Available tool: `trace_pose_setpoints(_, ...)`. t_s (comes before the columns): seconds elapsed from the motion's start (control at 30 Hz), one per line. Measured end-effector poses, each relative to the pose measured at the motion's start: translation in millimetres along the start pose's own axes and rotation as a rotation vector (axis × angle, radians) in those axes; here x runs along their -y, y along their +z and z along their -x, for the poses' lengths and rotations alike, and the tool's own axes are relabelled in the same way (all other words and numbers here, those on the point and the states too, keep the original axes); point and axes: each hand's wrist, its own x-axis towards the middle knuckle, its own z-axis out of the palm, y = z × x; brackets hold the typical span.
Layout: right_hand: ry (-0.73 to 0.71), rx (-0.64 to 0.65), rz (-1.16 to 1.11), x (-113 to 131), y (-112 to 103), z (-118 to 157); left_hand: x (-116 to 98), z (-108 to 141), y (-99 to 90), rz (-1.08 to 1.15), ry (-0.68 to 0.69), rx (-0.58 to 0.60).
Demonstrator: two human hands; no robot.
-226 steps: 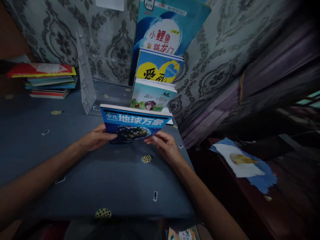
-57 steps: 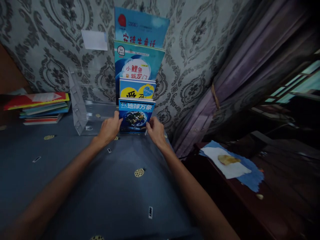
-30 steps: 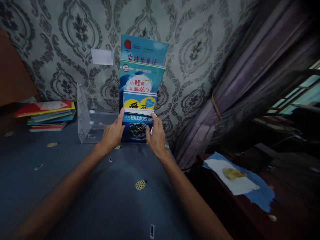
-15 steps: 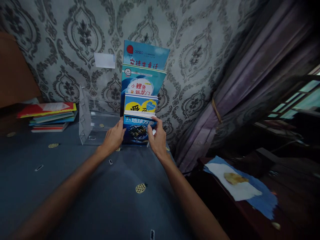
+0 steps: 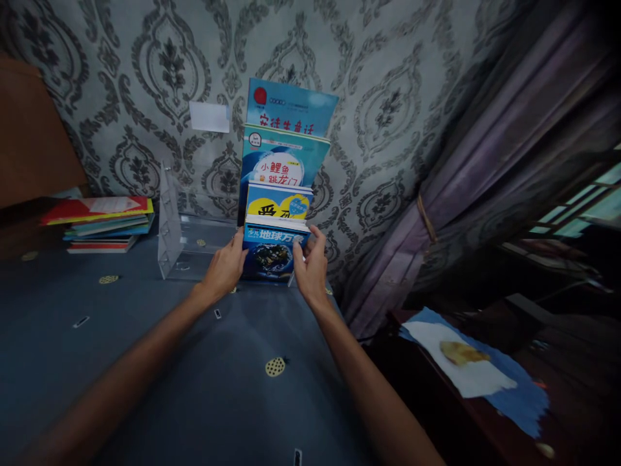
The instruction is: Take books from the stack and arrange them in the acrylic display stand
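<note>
A dark blue book with a globe on its cover [image 5: 272, 257] stands in the front tier of a clear plastic book rack [image 5: 169, 226]. My left hand [image 5: 227, 265] grips the book's left edge. On its right edge, my right hand [image 5: 312, 265] has the thumb at the front of the cover and the index finger just past the upper corner. Behind it rise a yellow and blue book [image 5: 279, 202], a teal book with a white circle [image 5: 295, 155] and a light blue book [image 5: 291, 107], stepped upward. The hands partly hide the rack's front.
A pile of thin books [image 5: 109, 220] lies left of the rack on the blue tablecloth [image 5: 169, 388]. Patterned wallpaper is behind, with a tied purple curtain [image 5: 412, 239] at right. A lower dark surface holds a blue cloth and white paper [image 5: 436, 343] with a yellowish item.
The view has shifted slightly, so the scene sits a little further right. My right index finger has moved outward from the book's top corner. Both hands remain at the globe book.
</note>
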Motion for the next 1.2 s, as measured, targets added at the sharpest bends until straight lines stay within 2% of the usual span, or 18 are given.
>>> trace_pose_setpoints(0.2, -0.004, -0.042, -0.125, -11.4, 6.5, -2.8, -2.4, 1.6, -1.3, 0.041, -0.013, -0.019)
trace_pose_setpoints(0.47, 0.038, -0.045, -0.287, -8.3, 8.0, -5.5, -3.2, 1.3, -1.5, 0.034, -0.024, -0.021)
trace_pose_setpoints(0.87, 0.042, -0.058, -0.303, -6.1, 8.2, -4.9, 1.3, 2.2, -0.9, 0.091, 0.01, -0.033)
trace_pose_setpoints(1.2, 0.038, -0.067, -0.244, -16.3, 11.8, -6.6, 1.6, 4.3, -0.7, 0.098, 0.0, -0.012)
